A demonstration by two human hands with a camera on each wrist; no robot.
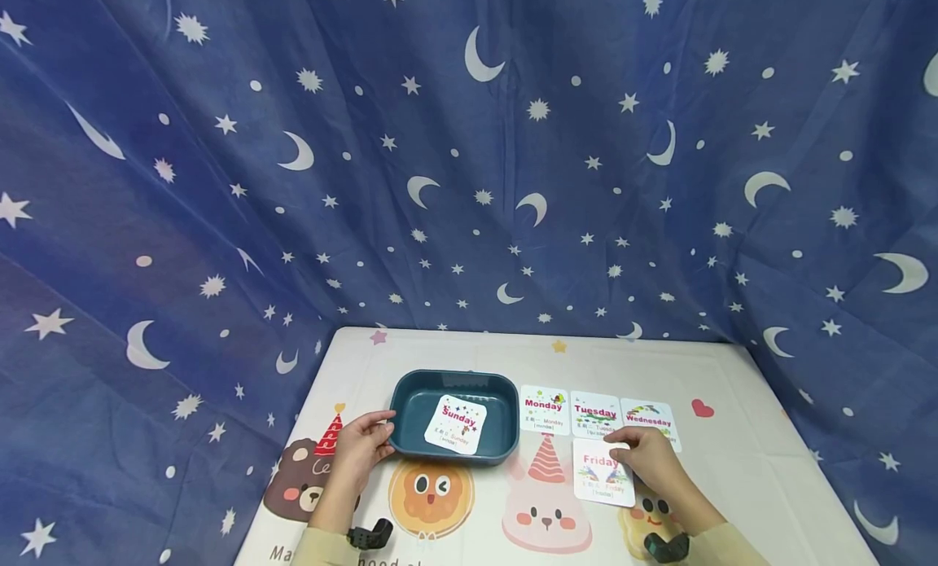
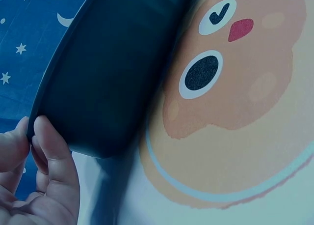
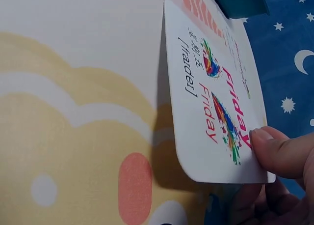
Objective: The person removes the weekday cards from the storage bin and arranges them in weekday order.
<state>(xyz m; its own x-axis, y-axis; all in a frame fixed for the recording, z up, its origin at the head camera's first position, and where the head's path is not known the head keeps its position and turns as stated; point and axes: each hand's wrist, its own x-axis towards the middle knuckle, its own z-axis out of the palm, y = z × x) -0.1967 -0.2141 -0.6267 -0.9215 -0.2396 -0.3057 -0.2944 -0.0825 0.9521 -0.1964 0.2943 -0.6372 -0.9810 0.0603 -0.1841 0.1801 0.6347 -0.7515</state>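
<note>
My left hand (image 1: 361,448) pinches the left rim of a dark teal tray (image 1: 410,379); in the left wrist view the thumb and fingers (image 2: 51,151) grip that rim. Inside the tray lies a white Sunday card (image 1: 456,424). My right hand (image 1: 648,460) holds the Friday card (image 1: 602,473) by its upper right corner, thumb on the printed face and fingers behind. In the right wrist view this card (image 3: 196,131) stands tilted above the tablecloth and casts a shadow. Above it lie the Monday card (image 1: 545,411), Tuesday card (image 1: 595,414) and Wednesday card (image 1: 648,417), in a row right of the tray.
A white tablecloth (image 1: 740,468) with printed cartoon figures covers the table. Behind and at both sides hangs a blue curtain (image 1: 469,248) with moons and stars. A dark wrist device (image 1: 372,535) sits on the left wrist, another (image 1: 667,547) on the right.
</note>
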